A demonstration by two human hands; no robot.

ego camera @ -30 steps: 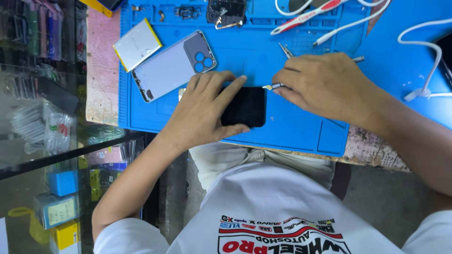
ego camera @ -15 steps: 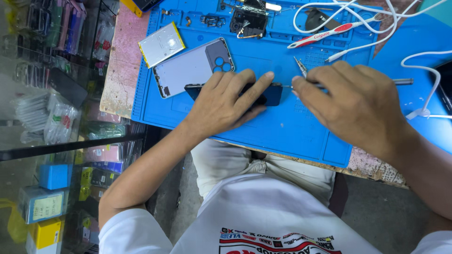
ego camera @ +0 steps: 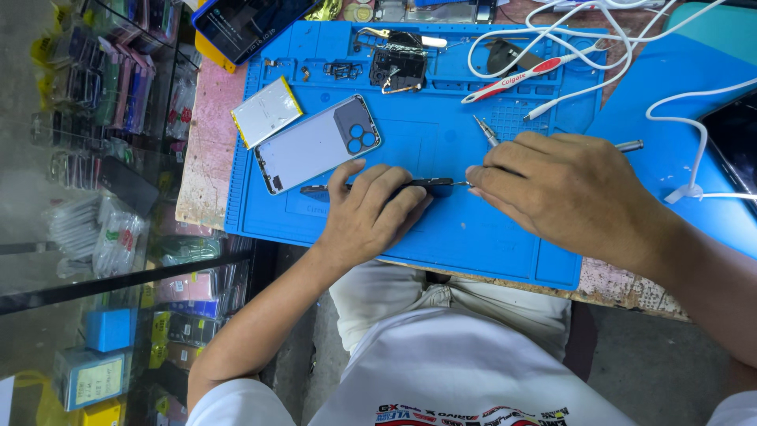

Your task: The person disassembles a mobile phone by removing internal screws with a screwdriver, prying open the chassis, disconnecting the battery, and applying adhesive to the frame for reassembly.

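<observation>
Blue mat covers the bench. Phone lies on it edge-up, near the mat's middle. Left hand is spread over the phone w/ fingers pressing it down. Right hand pinches a thin tool, tip touching the phone's right end.

Judging by the layout, teardown looks well along: back cover is off and lies just left of the hands, battery beside it, small parts near the mat's top. Reassembly is prob. all left.

White cables and a toothbrush crowd the top right; a spare driver sits just behind the right hand.
</observation>
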